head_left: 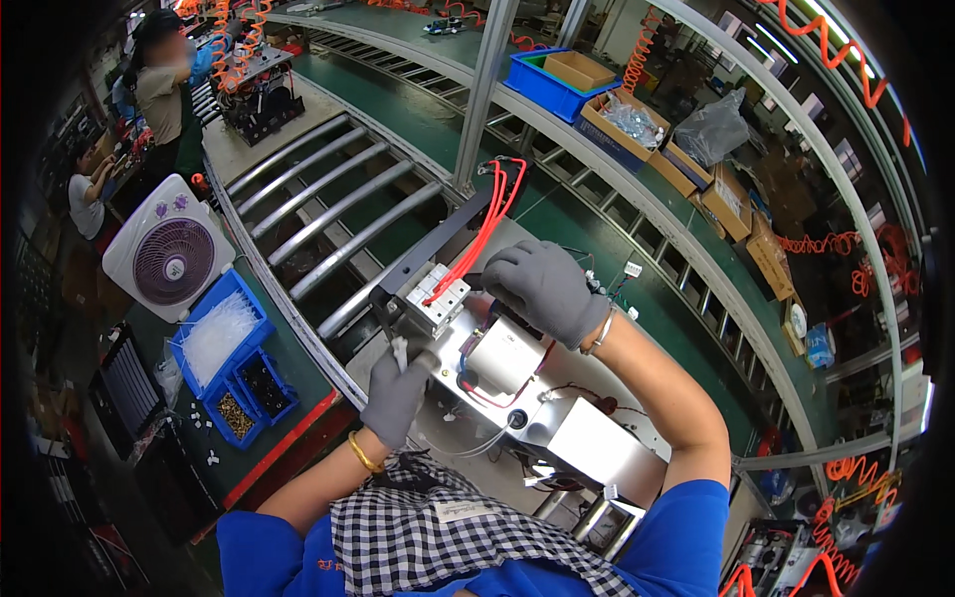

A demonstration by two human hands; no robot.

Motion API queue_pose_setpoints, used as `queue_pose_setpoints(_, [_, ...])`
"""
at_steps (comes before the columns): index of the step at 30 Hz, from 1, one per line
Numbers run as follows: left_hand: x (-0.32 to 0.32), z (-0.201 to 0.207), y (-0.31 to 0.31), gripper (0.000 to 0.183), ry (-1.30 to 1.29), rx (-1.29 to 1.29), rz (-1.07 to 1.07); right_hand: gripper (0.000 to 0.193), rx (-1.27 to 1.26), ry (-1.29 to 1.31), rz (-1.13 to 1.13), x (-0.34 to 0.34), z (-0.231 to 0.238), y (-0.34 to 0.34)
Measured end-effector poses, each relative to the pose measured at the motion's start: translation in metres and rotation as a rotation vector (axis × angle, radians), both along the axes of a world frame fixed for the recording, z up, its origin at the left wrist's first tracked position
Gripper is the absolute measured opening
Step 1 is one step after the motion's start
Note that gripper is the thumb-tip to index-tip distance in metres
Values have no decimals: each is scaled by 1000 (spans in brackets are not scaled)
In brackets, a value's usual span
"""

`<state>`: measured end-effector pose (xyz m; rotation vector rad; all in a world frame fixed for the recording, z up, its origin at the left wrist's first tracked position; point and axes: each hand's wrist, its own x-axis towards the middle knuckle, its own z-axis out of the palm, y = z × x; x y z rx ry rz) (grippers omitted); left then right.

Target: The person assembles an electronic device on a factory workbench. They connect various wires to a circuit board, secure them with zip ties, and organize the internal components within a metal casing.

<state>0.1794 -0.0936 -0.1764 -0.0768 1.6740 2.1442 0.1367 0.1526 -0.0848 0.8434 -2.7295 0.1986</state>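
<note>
A metal assembly with a shiny plate (448,348) lies across the line before me. Near its far left end sits a white block of switch-like modules (438,298), from which red wires (484,234) loop up and away. My left hand (393,400), in a grey glove, is closed just in front of this block. A small pale piece shows at its fingertips, too unclear to name. To the right of the block, my right hand (547,291), also gloved, has its fingers curled down; whatever they grip is hidden. Below it lies a silvery cylinder (505,356), with a box-shaped metal cover (602,448) nearer me.
Metal rollers (343,214) run off to the far left. At left stand a fan (164,249) and blue bins (224,333) of small parts. Beyond an upright post (484,95), a curved conveyor carries a blue crate (555,85) and cardboard boxes (627,121). A person (164,90) works far left.
</note>
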Motion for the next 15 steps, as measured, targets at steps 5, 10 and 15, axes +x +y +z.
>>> queue_pose_setpoints(5, [-28,8,14,7,-195,248,-201,15,105,42,-23,6,-3,-12])
queue_pose_setpoints(10, [-35,-14,41,15,-125,294,-137,19,116,77,-73,23,1,-26])
queue_pose_setpoints(15, [-33,-9,46,16,-31,163,-83,15,-35,85,-135,37,-10,-37])
